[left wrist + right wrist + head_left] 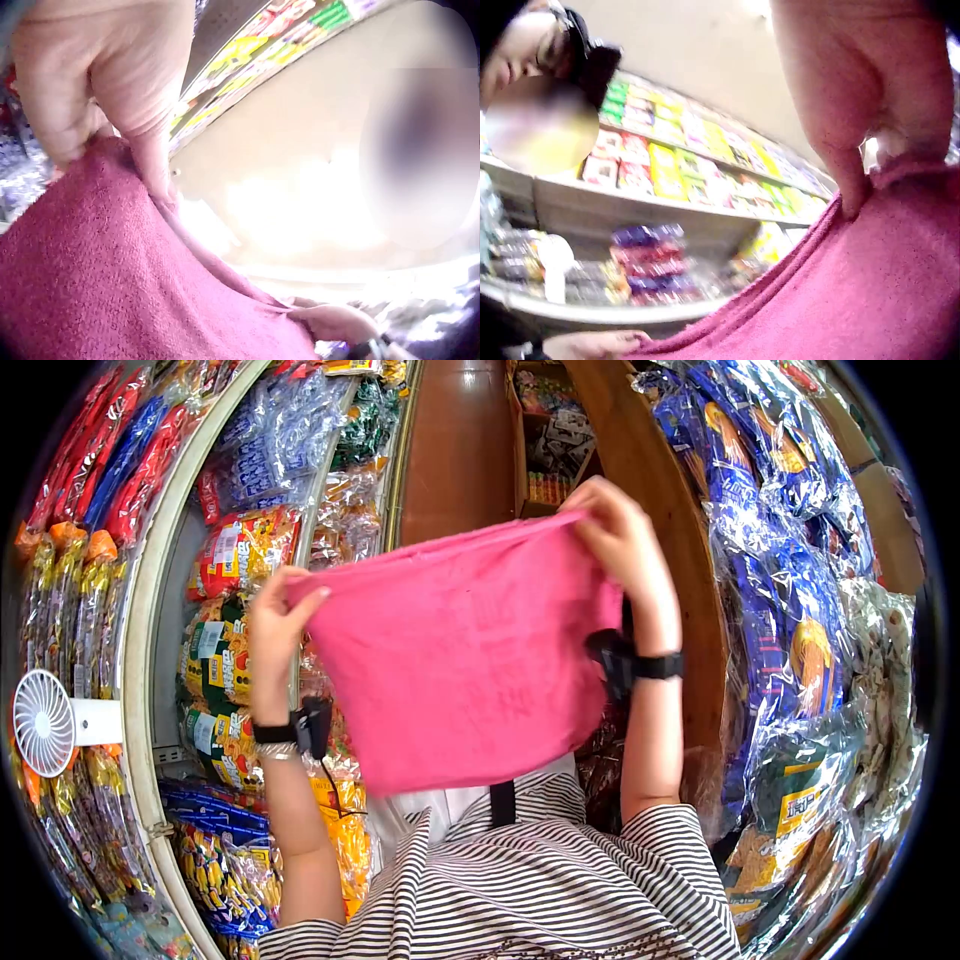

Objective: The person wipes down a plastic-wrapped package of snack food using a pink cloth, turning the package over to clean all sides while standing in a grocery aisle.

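A pink cloth (460, 660), folded along its upper edge and fuzzy like a towel, hangs stretched between both hands in the head view. The left hand (280, 625) pinches its upper left corner between thumb and fingers. At the upper right corner the right hand (625, 540) grips the cloth, held a little higher than the left. In the left wrist view the thumb lies over the edge of the cloth (112, 255). The right wrist view shows the thumb pressed on the cloth (885, 262), with the fingers partly hidden behind it.
Shelves of bagged snacks (215, 660) line the left side, with a small white fan (45, 722) on the outer shelf. Blue plastic packs (770, 580) are stacked at the right beside a wooden board (700, 660). An open cardboard box (522, 440) stands ahead on the brown floor (450, 450).
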The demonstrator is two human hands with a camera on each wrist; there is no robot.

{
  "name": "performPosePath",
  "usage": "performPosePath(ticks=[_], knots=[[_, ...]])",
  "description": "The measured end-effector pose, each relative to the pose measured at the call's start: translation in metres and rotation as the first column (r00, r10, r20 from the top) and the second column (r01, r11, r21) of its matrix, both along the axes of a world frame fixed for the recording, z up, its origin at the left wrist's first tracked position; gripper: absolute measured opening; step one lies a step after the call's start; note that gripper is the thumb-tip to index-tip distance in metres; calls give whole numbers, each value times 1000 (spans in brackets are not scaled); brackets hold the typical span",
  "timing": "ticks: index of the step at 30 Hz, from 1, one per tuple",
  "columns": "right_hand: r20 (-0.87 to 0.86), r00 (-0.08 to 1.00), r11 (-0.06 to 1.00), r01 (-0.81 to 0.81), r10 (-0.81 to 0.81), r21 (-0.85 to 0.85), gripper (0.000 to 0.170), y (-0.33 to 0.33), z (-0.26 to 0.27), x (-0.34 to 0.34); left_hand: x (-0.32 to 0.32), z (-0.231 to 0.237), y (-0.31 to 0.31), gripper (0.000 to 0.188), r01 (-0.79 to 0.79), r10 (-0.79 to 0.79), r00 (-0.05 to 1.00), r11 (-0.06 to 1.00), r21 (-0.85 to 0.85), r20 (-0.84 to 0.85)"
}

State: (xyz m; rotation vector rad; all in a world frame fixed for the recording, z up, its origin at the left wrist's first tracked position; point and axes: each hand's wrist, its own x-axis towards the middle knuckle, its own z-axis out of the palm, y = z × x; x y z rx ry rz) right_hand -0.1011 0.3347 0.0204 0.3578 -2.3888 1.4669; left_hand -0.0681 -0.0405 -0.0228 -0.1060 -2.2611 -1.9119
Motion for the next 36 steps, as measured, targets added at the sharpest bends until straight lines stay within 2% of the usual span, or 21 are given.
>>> performPosePath(ticks=[1,2,3,5,6,7,9,13,16,18,20,21,23,25,27,28,29,31,32,33,36], knots=[[235,971,999,40,-47,35,12,-12,-54,-11,-18,-45,-13,19,34,-20,993,992,-120,116],[275,960,994,20,-48,104,12,-2,-98,-35,-34,-81,-15,19,93,-80,986,992,-86,149],[287,956,992,18,-53,124,12,4,-88,-39,-42,-107,-10,19,91,-84,989,994,-52,123],[308,951,997,-10,-16,82,11,-1,-144,-52,-54,-135,-18,19,142,-133,959,990,-15,251],[270,963,990,-13,-25,140,9,9,-134,-55,-60,-146,-4,20,154,-158,959,987,34,237],[296,955,996,-13,-14,89,9,-3,-145,-56,-62,-139,-20,20,158,-148,951,987,-12,270],[272,962,996,-58,38,68,10,14,-128,-57,-65,-153,-2,20,121,-148,952,986,114,268],[246,963,993,-88,106,-83,11,9,-122,-44,-61,-137,-24,18,140,-177,926,981,132,333],[301,953,987,30,18,-155,12,29,-93,-31,-69,-158,-17,15,180,-226,922,969,168,316],[362,932,980,94,-24,-176,10,29,-109,-35,-71,-149,-28,12,217,-234,923,972,89,305],[409,912,989,91,-35,-118,12,46,-139,-53,-80,-172,-27,11,196,-208,926,978,71,314],[537,844,995,61,-8,-81,21,46,-175,-56,-83,-177,-35,10,173,-170,929,985,21,328],[562,827,995,70,-19,-70,31,43,-181,-53,-83,-181,-28,9,162,-167,939,986,43,299],[524,848,986,144,-78,-86,31,33,-161,-31,-84,-190,-23,10,85,-89,935,996,28,343],[214,924,907,231,-318,352,29,27,-156,-15,-81,-182,-31,11,89,-91,908,996,23,409],[121,940,901,260,-318,348,19,29,-151,-11,-77,-181,-24,11,85,-106,882,994,65,459],[125,937,901,267,-325,343,19,25,-146,-3,-78,-179,-25,11,94,-111,880,994,60,462],[371,828,889,296,-421,348,14,20,-128,29,-72,-180,-21,12,69,-107,895,992,103,434],[297,859,885,312,-418,346,17,14,-126,43,-73,-180,-23,12,74,-112,896,992,104,430],[232,848,872,421,-476,249,17,7,-139,69,-80,-188,-22,12,64,-96,926,993,99,364],[268,825,865,451,-498,220,20,5,-158,108,-76,-187,-12,11,71,-102,925,993,98,365]])
